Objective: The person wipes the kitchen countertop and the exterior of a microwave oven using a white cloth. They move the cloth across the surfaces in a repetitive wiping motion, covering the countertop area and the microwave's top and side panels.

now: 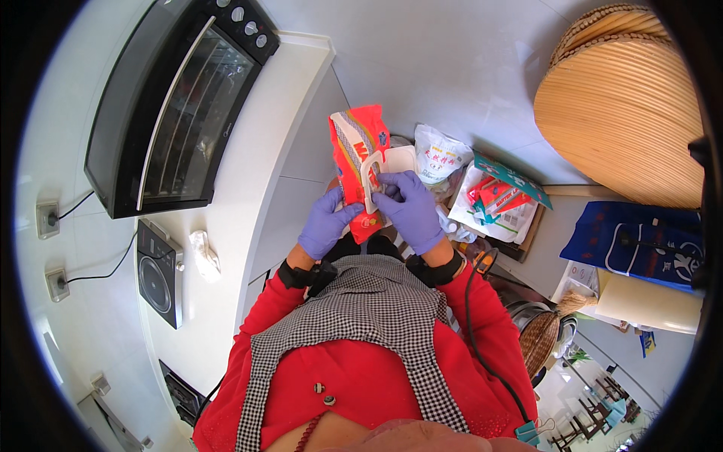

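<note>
A red soft packet [351, 147] with a white plastic flip-top stands tilted before my body. My left hand [329, 223], in a purple glove, grips the packet's lower left side. My right hand [411, 212], gloved alike, has its fingers on the white rim [370, 175] of the opening. The flip lid [402, 158] is swung up to the right, partly behind my right fingers. Whether anything sticks out of the opening is hidden by those fingers.
On the left, a white counter [226, 243] bears a black toaster oven [175, 113], a hot plate [158, 277] and a crumpled white bag [204, 255]. To the right are a white printed bag [440, 152], a box of red packets [500, 198] and round slatted wooden lids [615, 113].
</note>
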`<state>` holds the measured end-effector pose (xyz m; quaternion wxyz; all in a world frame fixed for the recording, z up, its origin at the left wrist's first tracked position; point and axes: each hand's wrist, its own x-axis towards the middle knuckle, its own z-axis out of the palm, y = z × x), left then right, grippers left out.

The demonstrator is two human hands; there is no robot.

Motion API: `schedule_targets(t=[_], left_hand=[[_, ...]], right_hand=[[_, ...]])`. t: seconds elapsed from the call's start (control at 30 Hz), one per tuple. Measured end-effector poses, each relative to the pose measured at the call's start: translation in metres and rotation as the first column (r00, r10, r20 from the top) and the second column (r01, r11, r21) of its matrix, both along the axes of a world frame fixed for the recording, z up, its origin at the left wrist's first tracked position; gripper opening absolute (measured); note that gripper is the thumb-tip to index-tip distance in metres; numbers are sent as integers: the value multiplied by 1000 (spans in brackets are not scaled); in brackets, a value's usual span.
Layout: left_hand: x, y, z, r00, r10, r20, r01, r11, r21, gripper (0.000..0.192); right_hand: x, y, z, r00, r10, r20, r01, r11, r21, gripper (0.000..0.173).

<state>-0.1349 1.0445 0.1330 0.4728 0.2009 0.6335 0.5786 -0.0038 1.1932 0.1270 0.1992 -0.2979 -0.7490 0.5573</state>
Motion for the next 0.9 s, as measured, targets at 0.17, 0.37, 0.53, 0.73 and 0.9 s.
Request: schedule_targets(t=[0.17, 0.37, 0.53, 0.73, 0.9], left_hand=[[0, -3, -5, 999, -15, -28, 13, 997, -78, 44], [0, -2, 0, 999, -40, -8, 39, 993, -113, 47], [1, 2, 1, 994, -47, 98, 56, 994, -97, 47], [2, 3, -2, 972, 18, 233, 1, 997, -82, 47], [1, -2, -8, 979, 23, 201, -12, 998, -57, 47]], right_hand=[[-7, 7, -11, 999, 28, -24, -31, 992, -120, 23], [-1, 23, -8, 997, 28, -70, -35, 995, -90, 15], [-9, 23, -10, 995, -99, -6, 98, 990, -102, 16], [-4, 13, -10, 991, -125, -55, 114, 979, -168, 18], [0, 12, -7, 996, 81, -24, -67, 932, 356, 23]])
